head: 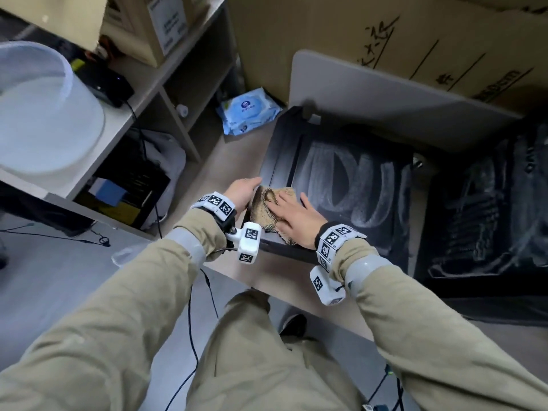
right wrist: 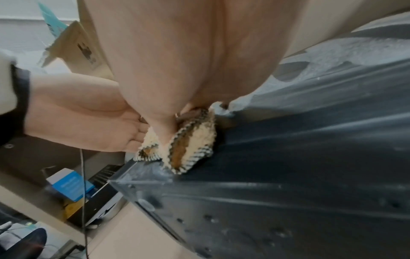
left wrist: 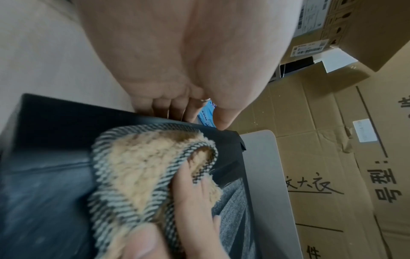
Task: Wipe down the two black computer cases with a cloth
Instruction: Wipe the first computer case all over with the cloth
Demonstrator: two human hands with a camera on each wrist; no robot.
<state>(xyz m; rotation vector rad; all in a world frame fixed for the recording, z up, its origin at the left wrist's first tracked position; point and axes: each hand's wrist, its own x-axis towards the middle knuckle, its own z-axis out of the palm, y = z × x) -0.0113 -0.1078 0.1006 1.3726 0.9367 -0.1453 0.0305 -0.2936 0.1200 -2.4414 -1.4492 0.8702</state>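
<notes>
From the head: two black cases lying side by side, the left case (head: 341,179) streaked with pale wipe marks, the right case (head: 489,218) still dusty-looking. Fuzzy tan cloth (head: 269,209) bunched on the near left corner of the left case. Right hand (head: 293,215) flat on the cloth, fingers straight and spread, pressing down. Left hand (head: 241,192) open too, laid against the case's left edge, just beside the cloth. Pack of wet wipes (head: 249,111) farther back. From the left wrist: fingers resting on the case rim, holding nothing; cloth folded over with its striped edge curled up. From the right wrist: thumb tucked into a fold of the cloth, the cloth touching the black top near the corner. Probably mid-wipe on the first case. Next, most likely: press flat, slide the cloth across the streaky top, then go over to the right case.
</notes>
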